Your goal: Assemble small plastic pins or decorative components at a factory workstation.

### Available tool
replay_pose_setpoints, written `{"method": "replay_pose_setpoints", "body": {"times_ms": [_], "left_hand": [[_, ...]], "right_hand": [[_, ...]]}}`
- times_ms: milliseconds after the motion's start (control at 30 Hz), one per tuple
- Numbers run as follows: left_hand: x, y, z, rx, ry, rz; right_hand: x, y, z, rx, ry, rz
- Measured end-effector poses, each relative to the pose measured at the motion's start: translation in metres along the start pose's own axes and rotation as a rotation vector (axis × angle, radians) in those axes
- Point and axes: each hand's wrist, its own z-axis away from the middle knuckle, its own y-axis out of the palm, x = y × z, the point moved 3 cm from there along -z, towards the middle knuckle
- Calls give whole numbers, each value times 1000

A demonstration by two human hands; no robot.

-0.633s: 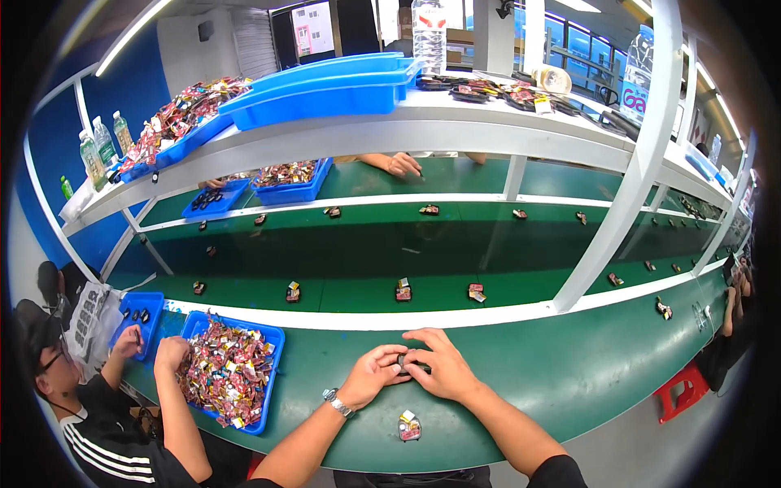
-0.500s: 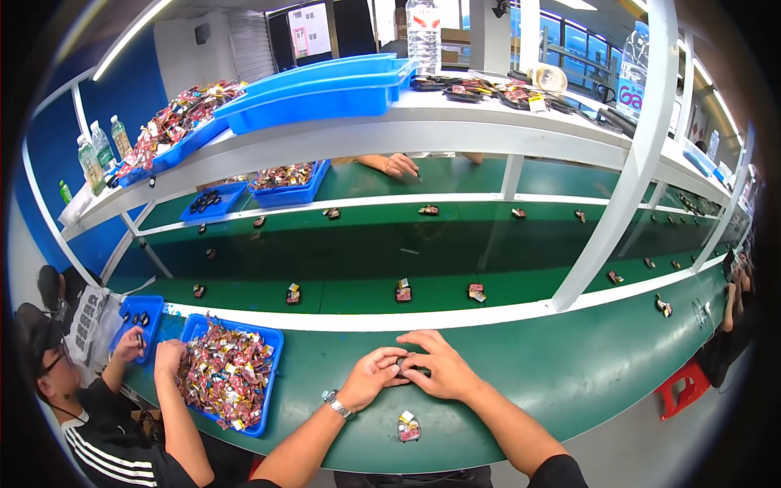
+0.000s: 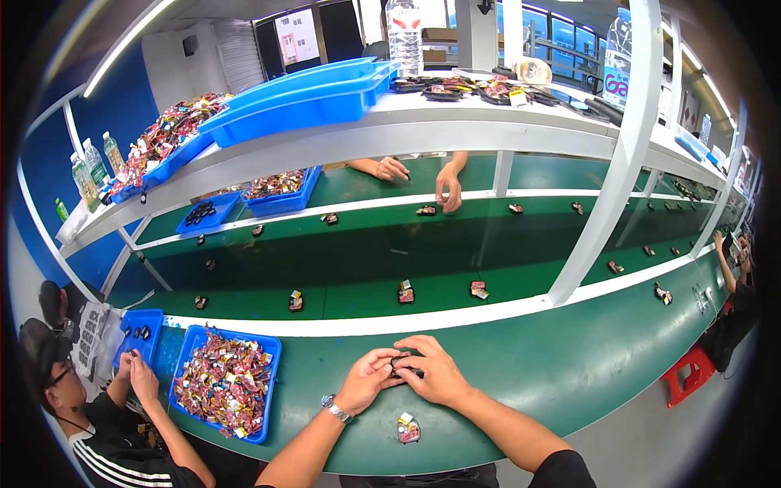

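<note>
Above the green bench (image 3: 342, 455), my left hand (image 3: 367, 382) and my right hand (image 3: 437, 374) meet with fingers bent around a small black part (image 3: 399, 363). Fingers cover most of it, so its exact kind does not show. A metal watch is on my left wrist. Just below my hands, on the bench, lies a small black-edged piece (image 3: 408, 429) with red, white and yellow printed bits on top. To the left stands a blue bin (image 3: 279, 370) heaped with small red, white and yellow labelled pieces.
Past a white rail (image 3: 366, 325), a green conveyor (image 3: 350, 268) carries several spaced pieces. A white post (image 3: 606, 171) rises at right, supporting a shelf with blue trays (image 3: 301, 106) and bottles. A co-worker (image 3: 114, 423) sits at left beside a small blue tray (image 3: 152, 317). A red stool (image 3: 690, 376) stands right.
The co-worker's hands at left have moved away from the large bin and come together. Across the conveyor, another person's hand has reached down beside a piece. My hands stay close together around the black part.
</note>
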Motion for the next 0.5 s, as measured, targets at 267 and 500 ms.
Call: {"method": "replay_pose_setpoints", "body": {"times_ms": [267,500], "left_hand": [[2,-1,0,-44,10,-11],[7,-10,-1,-46,90,69]], "right_hand": [[-6,13,5,-8,116,-82],[3,16,6,-140,47,34]]}}
